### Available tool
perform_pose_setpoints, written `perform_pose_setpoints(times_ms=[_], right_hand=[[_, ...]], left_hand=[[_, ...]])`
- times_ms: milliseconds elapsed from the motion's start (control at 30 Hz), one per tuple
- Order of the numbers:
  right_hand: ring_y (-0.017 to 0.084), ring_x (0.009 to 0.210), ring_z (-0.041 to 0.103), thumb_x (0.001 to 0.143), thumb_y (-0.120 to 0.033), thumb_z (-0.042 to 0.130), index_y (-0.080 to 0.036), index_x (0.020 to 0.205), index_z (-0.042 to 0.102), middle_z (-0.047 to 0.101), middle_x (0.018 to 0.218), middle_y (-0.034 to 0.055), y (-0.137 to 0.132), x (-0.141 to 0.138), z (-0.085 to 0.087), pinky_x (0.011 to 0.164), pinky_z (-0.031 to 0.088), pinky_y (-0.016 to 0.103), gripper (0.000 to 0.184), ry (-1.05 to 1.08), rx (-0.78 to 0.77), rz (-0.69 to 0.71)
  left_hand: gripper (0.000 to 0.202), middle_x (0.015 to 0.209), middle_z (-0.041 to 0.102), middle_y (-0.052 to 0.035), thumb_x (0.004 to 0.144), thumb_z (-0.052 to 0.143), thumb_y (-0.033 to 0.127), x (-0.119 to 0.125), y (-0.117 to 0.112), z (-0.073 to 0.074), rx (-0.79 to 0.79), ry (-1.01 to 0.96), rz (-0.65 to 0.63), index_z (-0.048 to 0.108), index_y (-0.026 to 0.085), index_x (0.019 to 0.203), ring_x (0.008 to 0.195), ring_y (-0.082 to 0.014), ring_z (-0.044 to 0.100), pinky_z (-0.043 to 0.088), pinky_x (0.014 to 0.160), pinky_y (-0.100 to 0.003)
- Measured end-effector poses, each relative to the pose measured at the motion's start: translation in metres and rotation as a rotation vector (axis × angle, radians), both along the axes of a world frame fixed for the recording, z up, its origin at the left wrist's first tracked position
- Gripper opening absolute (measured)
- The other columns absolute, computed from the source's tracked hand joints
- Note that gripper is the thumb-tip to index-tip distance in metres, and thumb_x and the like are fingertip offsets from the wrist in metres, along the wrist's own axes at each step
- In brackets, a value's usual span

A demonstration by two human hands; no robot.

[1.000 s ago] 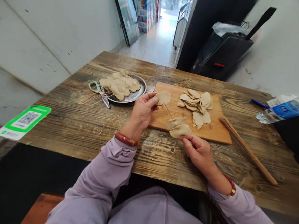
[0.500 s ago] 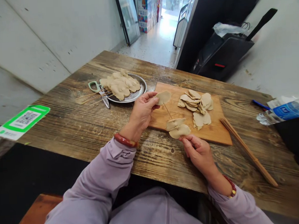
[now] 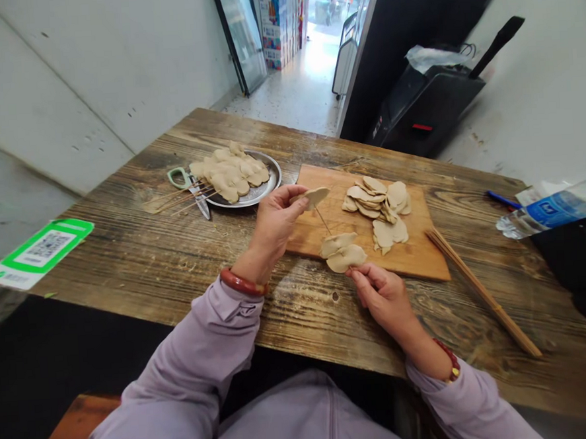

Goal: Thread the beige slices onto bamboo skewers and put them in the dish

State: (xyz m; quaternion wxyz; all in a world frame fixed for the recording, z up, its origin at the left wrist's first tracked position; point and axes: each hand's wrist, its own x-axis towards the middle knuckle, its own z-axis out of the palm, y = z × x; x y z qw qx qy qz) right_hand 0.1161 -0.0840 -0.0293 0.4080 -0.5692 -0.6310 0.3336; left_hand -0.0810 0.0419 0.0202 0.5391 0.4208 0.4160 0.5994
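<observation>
My left hand [image 3: 279,221] pinches a flat, beige, dough-like slice [image 3: 316,196], tilted nearly edge-on, at the upper tip of a thin skewer [image 3: 323,221]. My right hand [image 3: 381,295] grips the skewer's lower end. Two more slices [image 3: 343,251] are threaded on it just above my right fingers. Beyond my hands lies a wooden cutting board [image 3: 315,176] bearing a pile of loose slices [image 3: 371,198] and a smaller stack [image 3: 390,233] nearer me. Whether the skewer tip has pierced the held slice, I cannot tell.
A round metal plate [image 3: 273,181] at the back left holds several loaded skewers [image 3: 228,172], sticks pointing left. Green-handled scissors [image 3: 179,179] lie beside it. A bundle of bare skewers [image 3: 483,292] rests right of the board. A plastic bottle [image 3: 550,210] lies at the right; a QR card [image 3: 46,249] sits left.
The slice in my left hand has turned from facing me to nearly edge-on, still at the skewer's tip. My right hand keeps its hold. The whole view has shifted slightly.
</observation>
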Motion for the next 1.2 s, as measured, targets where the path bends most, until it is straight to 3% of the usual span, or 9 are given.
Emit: perform_pose_setpoints(times_ms=[367,700,867,1200], right_hand=[[0.014,0.055,0.057,0.095,-0.036,0.055,-0.018,0.088,0.072,0.055,0.054,-0.0036,0.0008,-0.0006,0.0008,0.055,0.043,0.025,0.026,-0.007,0.007,0.0],[0.014,0.054,0.055,0.096,-0.037,0.056,-0.02,0.087,0.072,0.055,0.054,-0.0034,-0.0026,0.0029,0.0027,0.054,0.043,0.026,0.025,-0.002,0.023,0.007],[0.015,0.055,0.056,0.096,-0.038,0.057,-0.021,0.08,0.07,0.053,0.053,-0.0029,-0.0029,0.0037,0.0018,0.053,0.043,0.026,0.028,-0.019,0.057,-0.001],[0.016,0.055,0.058,0.097,-0.038,0.057,-0.021,0.088,0.073,0.055,0.056,-0.002,-0.0039,0.0068,-0.0055,0.056,0.046,0.028,0.025,-0.036,0.084,-0.002]], left_hand=[[0.016,0.078,0.071,-0.0008,0.066,0.085,0.02,0.0024,-0.0013,-0.005,0.021,-0.005,-0.06,0.075,0.016,0.078,0.073,-0.0113,0.06,0.049,0.072,-0.024],[0.015,0.078,0.068,0.0011,0.068,0.078,0.013,-0.0001,0.0008,-0.0053,-0.172,-0.158,-0.105,0.068,0.016,0.079,0.067,-0.009,0.061,0.049,0.062,-0.021],[0.016,0.077,0.068,0.0009,0.07,0.077,0.013,-0.0026,0.0,-0.003,-0.212,-0.204,-0.151,0.067,0.016,0.082,0.066,-0.0091,0.063,0.05,0.061,-0.021],[0.014,0.075,0.069,-0.0004,0.072,0.079,0.015,-0.0015,-0.0008,-0.0038,-0.236,-0.21,-0.134,0.068,0.014,0.081,0.064,-0.0094,0.063,0.05,0.062,-0.022]])
